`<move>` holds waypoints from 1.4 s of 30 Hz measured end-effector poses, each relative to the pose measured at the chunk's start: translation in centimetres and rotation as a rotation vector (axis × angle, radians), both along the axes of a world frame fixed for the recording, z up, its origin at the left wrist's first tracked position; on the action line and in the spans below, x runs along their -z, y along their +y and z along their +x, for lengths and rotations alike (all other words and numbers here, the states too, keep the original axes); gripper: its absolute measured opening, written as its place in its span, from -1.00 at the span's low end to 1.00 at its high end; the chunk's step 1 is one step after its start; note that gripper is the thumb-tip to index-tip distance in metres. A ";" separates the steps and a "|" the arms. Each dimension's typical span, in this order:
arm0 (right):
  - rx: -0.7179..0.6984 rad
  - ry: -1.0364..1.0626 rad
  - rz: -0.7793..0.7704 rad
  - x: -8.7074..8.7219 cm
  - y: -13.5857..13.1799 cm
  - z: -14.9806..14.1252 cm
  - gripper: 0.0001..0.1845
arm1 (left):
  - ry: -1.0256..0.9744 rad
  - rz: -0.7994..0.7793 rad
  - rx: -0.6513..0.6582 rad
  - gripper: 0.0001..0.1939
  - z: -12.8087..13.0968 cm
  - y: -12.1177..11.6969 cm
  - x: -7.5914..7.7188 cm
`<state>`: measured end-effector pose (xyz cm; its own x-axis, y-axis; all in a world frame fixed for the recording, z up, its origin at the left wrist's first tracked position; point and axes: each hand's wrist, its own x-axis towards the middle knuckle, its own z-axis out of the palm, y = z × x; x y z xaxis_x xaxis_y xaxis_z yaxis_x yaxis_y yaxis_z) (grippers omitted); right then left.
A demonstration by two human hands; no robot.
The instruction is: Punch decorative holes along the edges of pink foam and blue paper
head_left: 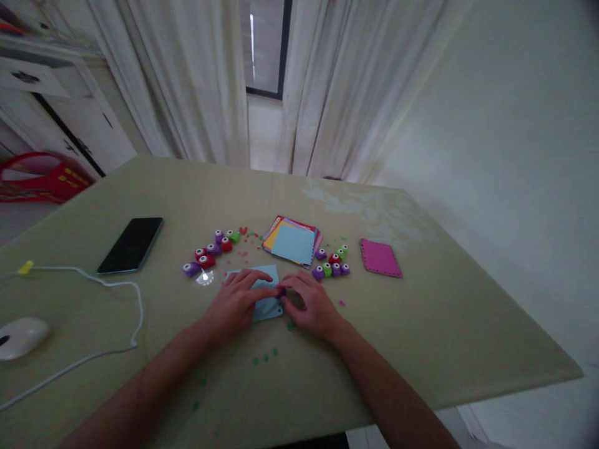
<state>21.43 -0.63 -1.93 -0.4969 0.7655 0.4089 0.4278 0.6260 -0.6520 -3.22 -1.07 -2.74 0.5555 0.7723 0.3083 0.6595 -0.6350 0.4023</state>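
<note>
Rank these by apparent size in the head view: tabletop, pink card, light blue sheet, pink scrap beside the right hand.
1. Tabletop, largest
2. Light blue sheet and pink card: order unsure, as the left hand covers part of the sheet
3. Pink scrap, smallest

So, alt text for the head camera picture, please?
A left hand lies on blue paper; the right hand touches a small purple object at its edge. Googly-eyed toys, a paper stack and a phone lie on the table.
</note>
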 end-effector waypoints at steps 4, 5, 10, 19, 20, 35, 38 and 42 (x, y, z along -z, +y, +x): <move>-0.011 -0.067 0.039 0.1 0.2 -0.1 -0.60 | -0.099 0.008 0.028 -0.40 -0.6 0.2 -0.4; -0.002 -0.080 0.041 0.1 0.2 -0.1 -0.62 | -0.106 -0.005 0.022 -0.45 -0.8 0.3 -0.6; 0.044 -0.138 0.087 0.0 0.3 -0.2 -0.73 | 0.036 -0.032 -0.046 -0.53 -2.0 0.9 -0.5; 0.289 -0.359 0.134 -1.0 0.1 0.5 -0.85 | 0.259 -0.110 -0.034 -0.27 -2.9 1.2 1.1; 0.327 -0.375 0.146 -0.9 0.2 0.6 -0.85 | 0.252 -0.112 -0.032 -0.27 -2.9 1.1 0.9; 0.508 -0.367 0.155 0.2 1.5 2.1 -0.81 | 0.344 0.121 -0.683 -0.58 -5.9 1.7 -3.4; 0.488 -0.359 0.147 0.0 1.2 1.8 -0.77 | 0.377 0.103 -0.648 -0.59 -6.2 1.9 -3.1; 0.442 -0.271 0.169 -0.4 0.2 0.6 -0.73 | 0.283 0.043 -0.584 -0.58 -6.2 2.4 -2.0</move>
<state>22.07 -0.46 -1.56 -0.2474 0.8598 0.4466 0.8125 0.4352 -0.3878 -9.38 1.31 -0.78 0.1116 0.9621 0.2488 0.9778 -0.1509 0.1451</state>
